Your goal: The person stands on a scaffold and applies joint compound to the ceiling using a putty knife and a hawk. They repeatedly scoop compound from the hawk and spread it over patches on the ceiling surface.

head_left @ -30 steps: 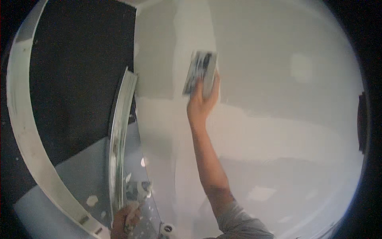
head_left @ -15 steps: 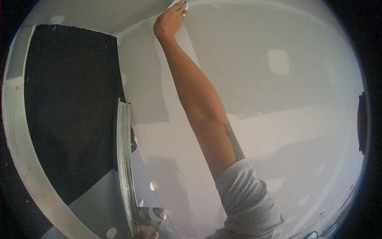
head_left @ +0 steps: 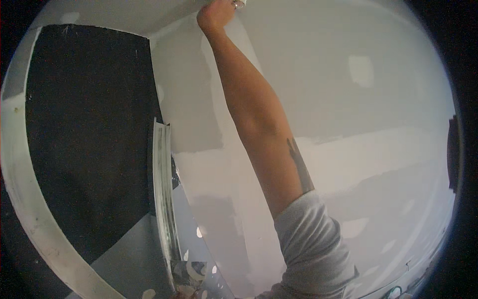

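Note:
My right arm reaches straight up along the grey drywall wall (head_left: 378,99). My right hand (head_left: 215,14) is at the very top where wall and ceiling meet, closed on a taping knife (head_left: 239,4); only a small silvery bit of the knife shows at the picture's edge. A long metal mud pan (head_left: 162,199) stands on end at lower left, smeared with white compound near its lower end. Only a sliver of my left hand (head_left: 180,295) shows beneath the pan at the bottom edge, holding it.
A dark opening (head_left: 89,139) fills the left side, framed by a white curved trim (head_left: 27,199). Pale bands and patches of joint compound (head_left: 363,154) cross the wall. The ceiling (head_left: 124,15) runs along the top.
My right hand has gone from mid-wall up to the ceiling corner with the knife. The view has tilted upward, and my left hand has slipped nearly out of view.

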`<state>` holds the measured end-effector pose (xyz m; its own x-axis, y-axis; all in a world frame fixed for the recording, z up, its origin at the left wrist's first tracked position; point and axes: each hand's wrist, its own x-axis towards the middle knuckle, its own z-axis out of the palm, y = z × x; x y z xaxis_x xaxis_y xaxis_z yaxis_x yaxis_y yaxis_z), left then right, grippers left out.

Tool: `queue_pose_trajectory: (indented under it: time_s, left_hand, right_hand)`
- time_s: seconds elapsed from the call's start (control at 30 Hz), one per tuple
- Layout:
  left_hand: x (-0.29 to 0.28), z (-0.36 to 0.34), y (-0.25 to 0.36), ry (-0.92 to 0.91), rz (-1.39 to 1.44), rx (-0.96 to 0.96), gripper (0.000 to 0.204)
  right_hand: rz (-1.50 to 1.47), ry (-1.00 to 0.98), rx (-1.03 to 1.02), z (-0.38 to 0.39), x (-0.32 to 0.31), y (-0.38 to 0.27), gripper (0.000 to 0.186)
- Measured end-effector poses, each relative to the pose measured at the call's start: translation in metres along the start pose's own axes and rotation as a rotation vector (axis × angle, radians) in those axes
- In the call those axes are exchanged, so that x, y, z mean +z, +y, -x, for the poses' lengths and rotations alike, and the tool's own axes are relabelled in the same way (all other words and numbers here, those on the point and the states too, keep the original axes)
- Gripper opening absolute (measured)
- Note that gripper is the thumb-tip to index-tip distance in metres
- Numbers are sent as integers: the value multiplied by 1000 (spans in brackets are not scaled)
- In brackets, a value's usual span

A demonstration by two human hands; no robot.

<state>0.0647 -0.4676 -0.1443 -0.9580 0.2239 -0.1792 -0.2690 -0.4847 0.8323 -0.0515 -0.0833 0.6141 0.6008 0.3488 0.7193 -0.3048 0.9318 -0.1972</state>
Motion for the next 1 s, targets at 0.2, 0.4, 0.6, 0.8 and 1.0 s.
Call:
queue_pose_trajectory:
  time_s: [0.2,0.4,0.6,0.8,1.0]
  left_hand:
    - [-38,-24,-27,-79,85,43,73]
    - [0,-13,2,-15,42,-85,81]
    - [-9,5,0,-154,-29,87,70]
    - [7,27,5,-126,-82,135,55]
    - [18,-18,7,-169,9,86,52]
  right_hand:
    - [3,-83,-94,35,24,-4,72]
    - [153,18,-241,13,-33,11,69]
    - [86,-19,-77,-10,-37,13,69]
    - [-25,-3,-106,19,37,-1,71]
    - [-86,-235,-197,52,32,0,68]
